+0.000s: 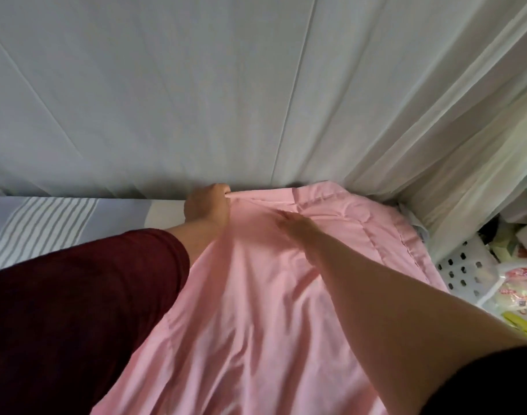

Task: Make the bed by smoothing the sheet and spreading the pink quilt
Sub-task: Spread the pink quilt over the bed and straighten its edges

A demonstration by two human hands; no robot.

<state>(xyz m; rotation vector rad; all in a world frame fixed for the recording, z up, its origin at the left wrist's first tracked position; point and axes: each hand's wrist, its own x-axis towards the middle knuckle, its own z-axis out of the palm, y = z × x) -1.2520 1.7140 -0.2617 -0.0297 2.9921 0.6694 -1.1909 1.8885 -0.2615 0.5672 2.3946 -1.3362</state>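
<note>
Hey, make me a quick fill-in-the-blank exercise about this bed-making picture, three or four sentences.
1. The left hand grips the far edge of the ____ quilt.
2. The right hand lies open on top of the ____.
3. The sheet left of the quilt has a ____ pattern.
4. The white basket with holes stands on the ____ side.
Missing words: pink; quilt; striped; right.

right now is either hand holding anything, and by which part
The left hand grips the pink quilt by its far edge. The right hand lies on the quilt with fingers straight, gripping nothing.
</note>
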